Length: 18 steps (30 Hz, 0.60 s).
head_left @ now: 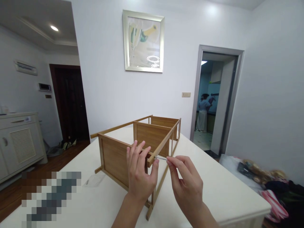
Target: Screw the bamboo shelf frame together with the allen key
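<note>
A wooden shelf frame (114, 155) with several panels lies on its side. At its near corner, my left hand (140, 171) steadies the frame. Its fingers are stretched along the end panel and its thumb presses by the rail end (152, 160), so the corner sits between them. My right hand (186, 180) is closed in a pinch on a thin metal hex key (161, 158). The tip of the key meets the side of the rail close to my left thumb; the fastener there is too small to make out.
Under the shelf is a white table (213, 193). A small clear plastic bag (93, 181) lies left of the shelf, near a blurred-out patch (52, 199). Clothes (273, 186) are piled beyond the table's right edge. A person (203, 110) stands through the doorway.
</note>
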Each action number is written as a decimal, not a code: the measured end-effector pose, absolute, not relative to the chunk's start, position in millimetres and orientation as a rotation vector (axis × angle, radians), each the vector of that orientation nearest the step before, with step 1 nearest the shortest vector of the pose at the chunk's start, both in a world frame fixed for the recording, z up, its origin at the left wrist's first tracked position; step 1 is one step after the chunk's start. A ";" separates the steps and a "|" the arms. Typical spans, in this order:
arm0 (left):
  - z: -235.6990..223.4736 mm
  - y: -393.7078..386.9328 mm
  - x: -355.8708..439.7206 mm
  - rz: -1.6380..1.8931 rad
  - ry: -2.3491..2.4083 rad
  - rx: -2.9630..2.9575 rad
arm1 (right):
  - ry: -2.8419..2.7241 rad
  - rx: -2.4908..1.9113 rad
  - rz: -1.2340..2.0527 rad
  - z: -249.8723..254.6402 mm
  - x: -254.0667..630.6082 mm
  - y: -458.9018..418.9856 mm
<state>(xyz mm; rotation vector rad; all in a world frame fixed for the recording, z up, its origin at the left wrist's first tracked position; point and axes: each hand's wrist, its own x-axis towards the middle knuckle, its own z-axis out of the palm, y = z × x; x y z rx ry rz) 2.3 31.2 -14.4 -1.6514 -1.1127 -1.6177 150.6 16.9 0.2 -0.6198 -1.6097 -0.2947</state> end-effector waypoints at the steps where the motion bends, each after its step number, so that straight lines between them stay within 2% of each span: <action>1: -14.4 30.5 2.8 -1.610 -1.129 -1.654 | -1.613 -0.616 -0.300 -0.1 150.6 16.5; 18: -15.1 26.3 4.2 -1.648 -1.165 -1.701 | -1.676 -0.584 -0.485 -13.0 152.1 14.5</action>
